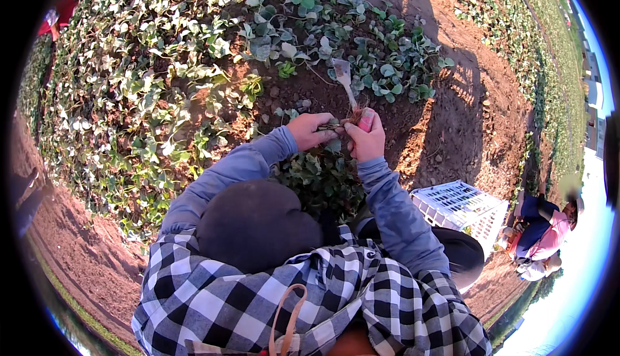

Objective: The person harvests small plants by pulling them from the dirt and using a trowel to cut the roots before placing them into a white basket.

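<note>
In my right hand [366,135] is the red handle of a small hand spade [343,71], its flat, soil-stained metal blade pointing away from me. My left hand [312,130] pinches a small uprooted plant [334,127] by its stems and leaves. The plant's reddish, stringy roots [357,113] lie at my right fingers, which also touch it. Both hands are close together above brown soil [310,92]. Just below them, between my forearms, is a dark clump of leafy plants [322,181], partly hidden by my arms and knee.
Low leafy plants [145,75] cover the bed at the left, and more greenery [387,65] grows ahead. A white slatted plastic crate [460,206] stands beside my right arm. Beyond it a person in a pink top [552,235] crouches. A shaded dirt path [455,113] runs along the right.
</note>
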The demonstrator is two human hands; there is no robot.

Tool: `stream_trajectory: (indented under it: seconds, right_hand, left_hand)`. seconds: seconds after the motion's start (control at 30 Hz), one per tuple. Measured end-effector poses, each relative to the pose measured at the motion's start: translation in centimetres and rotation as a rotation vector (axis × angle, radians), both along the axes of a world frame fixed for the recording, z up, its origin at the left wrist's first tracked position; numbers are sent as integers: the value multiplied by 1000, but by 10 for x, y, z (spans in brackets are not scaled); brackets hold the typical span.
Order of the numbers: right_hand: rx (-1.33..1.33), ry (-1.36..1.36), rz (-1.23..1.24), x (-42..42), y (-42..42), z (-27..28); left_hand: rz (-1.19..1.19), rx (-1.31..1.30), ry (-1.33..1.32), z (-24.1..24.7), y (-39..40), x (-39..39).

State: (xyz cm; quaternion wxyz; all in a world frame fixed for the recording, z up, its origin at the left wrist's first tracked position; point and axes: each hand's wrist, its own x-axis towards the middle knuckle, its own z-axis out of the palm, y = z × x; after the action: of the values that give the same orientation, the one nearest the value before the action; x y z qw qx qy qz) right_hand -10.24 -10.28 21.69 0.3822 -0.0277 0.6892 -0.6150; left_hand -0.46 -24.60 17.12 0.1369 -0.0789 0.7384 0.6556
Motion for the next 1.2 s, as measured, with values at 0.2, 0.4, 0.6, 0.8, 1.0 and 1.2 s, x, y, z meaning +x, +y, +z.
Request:
stream_trajectory:
  seconds: [0.2, 0.4, 0.6, 0.8, 1.0, 1.2]
  right_hand:
    - [75, 45, 263, 3, 14, -9]
    - [275, 225, 634, 23, -10, -21]
    - [428, 352, 725, 32, -16, -24]
    - [528, 376, 683, 40, -62, -52]
    - [209, -101, 393, 3, -64, -73]
    - [123, -482, 278, -25, -44, -45]
  left_hand:
    - [337, 81, 25, -32, -32, 34]
    - [629, -356, -156, -55, -84, 72]
    - [493, -544, -235, -68, -100, 74]
    - [209, -561, -410, -86, -94, 47]
    - [202, -802, -464, -122, -98, 21]
    - [325, -882, -626, -113, -86, 4]
